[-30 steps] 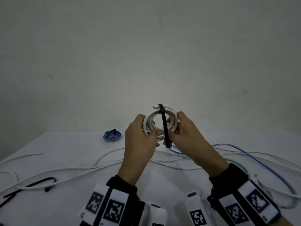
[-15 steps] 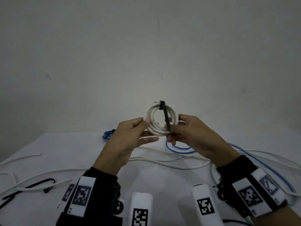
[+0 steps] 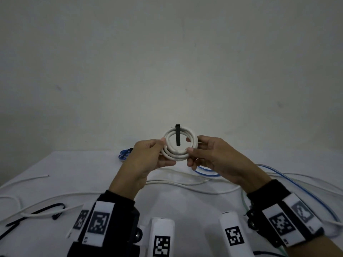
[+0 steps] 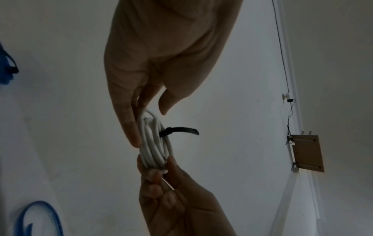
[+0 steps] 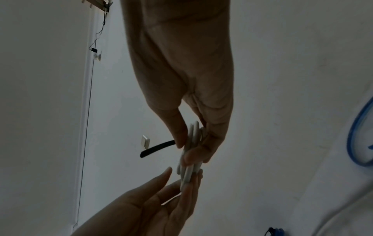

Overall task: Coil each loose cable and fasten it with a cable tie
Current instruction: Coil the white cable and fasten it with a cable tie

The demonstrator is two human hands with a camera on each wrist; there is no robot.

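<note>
My left hand [image 4: 157, 52] comes down from the top edge of the frame, thumb and forefinger pinching the upper end of the white cable coil [image 4: 154, 142], which I see almost edge-on. My right hand [image 4: 177, 201] rises from the bottom edge and grips the coil's lower end between curled fingers. A black cable tie [image 4: 177, 130] wraps the coil's middle, its loose tail sticking out to the right, touching neither hand. Beyond the hands, a loop of blue cable [image 4: 38, 218] lies at the bottom left corner (another blue bundle [image 4: 7, 63] sits at the left edge). A small wooden board [image 4: 306, 153] hangs on the wall at right.
</note>
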